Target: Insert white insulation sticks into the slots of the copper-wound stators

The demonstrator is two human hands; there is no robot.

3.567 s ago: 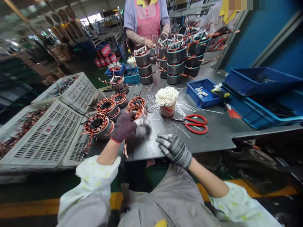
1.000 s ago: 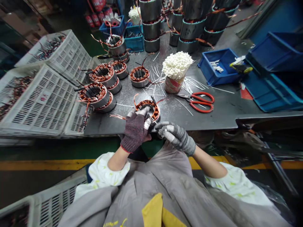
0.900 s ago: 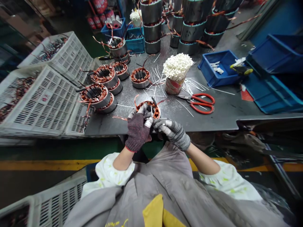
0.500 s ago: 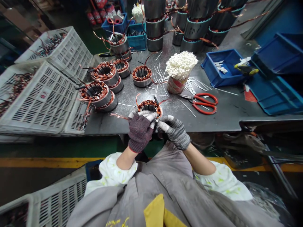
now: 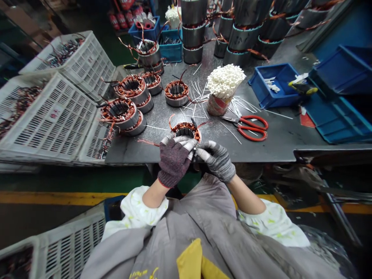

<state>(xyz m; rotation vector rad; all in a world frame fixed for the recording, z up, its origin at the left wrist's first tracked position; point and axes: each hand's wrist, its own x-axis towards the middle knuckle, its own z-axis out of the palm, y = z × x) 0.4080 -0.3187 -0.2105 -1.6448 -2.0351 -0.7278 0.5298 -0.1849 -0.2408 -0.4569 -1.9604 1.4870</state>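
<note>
A small motor stator with copper windings and a dark slotted bore stands near the bench's front edge. My left hand, in a dark maroon glove with pale fingertips, is closed over its near side. Close by on the right, my right hand, in a grey glove, has thumb and forefinger pinched together at the stator's near rim. A tiny white and black bit shows between the two hands, too small to name. Fingers cover the stator's front. Loose copper leads stick out to the left.
Beyond the hands stands a cup packed with white ties; more ties lie loose around it. Red-handled scissors lie to the right, near a blue bin. Other wound stators and white crates are leftward; tall stator stacks stand behind.
The view has shifted slightly, so the bench things sit a little further right. Both hands stay at the stator's near rim, with only small finger movement.
</note>
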